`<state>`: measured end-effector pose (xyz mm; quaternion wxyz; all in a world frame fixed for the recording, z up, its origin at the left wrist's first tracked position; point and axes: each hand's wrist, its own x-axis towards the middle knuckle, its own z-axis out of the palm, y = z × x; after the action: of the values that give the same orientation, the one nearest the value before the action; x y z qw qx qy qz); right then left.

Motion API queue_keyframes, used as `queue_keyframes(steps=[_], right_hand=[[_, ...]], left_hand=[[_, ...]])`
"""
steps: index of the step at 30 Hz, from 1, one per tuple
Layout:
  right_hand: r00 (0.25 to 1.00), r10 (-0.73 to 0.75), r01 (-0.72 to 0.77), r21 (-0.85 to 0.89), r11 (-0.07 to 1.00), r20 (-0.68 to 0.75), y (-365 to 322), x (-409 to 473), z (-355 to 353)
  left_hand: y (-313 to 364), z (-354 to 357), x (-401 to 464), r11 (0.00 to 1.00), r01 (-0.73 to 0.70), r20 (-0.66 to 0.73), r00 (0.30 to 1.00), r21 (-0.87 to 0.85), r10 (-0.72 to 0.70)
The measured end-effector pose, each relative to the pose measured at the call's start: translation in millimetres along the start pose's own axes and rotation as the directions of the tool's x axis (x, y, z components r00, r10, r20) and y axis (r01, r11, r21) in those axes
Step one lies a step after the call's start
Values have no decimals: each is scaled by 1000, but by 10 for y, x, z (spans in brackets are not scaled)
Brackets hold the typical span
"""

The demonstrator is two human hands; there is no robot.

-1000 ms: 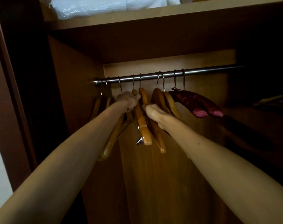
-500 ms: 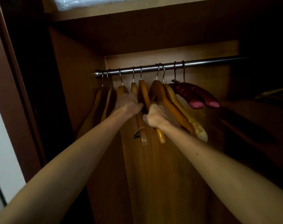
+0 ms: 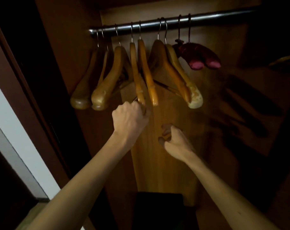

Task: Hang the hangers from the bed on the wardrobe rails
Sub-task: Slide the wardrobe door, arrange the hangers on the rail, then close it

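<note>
Several wooden hangers (image 3: 174, 72) hang by metal hooks from the steel wardrobe rail (image 3: 207, 18). Two dark red padded hangers (image 3: 197, 57) hang at the right end of the row. My left hand (image 3: 129, 120) is curled at the lower tip of a slim wooden hanger (image 3: 136, 75) in the middle of the row, gripping its end. My right hand (image 3: 174, 140) is below the hangers, blurred, its fingers loosely curled around nothing and touching no hanger.
The wardrobe's left side panel (image 3: 71, 47) stands close to the leftmost hangers. The lit back panel (image 3: 165, 146) is behind my hands. A dark box-like shape (image 3: 159, 209) sits low in the wardrobe. Dark shelves (image 3: 273, 63) lie to the right.
Both hands have dropped from the hanger necks near the rail. My right hand has let go and pulled back lower. The camera has tilted downward.
</note>
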<state>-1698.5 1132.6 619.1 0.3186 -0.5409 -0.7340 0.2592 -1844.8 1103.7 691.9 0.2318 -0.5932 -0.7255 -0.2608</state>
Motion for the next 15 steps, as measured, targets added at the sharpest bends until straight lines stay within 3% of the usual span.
queue_keyframes(steps=[3, 7, 11, 15], right_hand=[[997, 51, -50, -19, 999, 59, 389, -286, 43], [977, 202, -201, -22, 979, 64, 945, -647, -53], [935, 355, -354, -30, 935, 25, 1466, -991, -199], [874, 485, -486, -86, 870, -30, 1927, -1256, -345]], left_hand=[[157, 297, -399, 998, -15, 168, 985, -68, 26], [598, 760, -870, 974, -165, 337, 918, -155, 210], [1246, 1093, -1284, 866, -407, 395, 774, -289, 495], [1847, 1387, -1568, 780, -461, 443, 646, -422, 621]])
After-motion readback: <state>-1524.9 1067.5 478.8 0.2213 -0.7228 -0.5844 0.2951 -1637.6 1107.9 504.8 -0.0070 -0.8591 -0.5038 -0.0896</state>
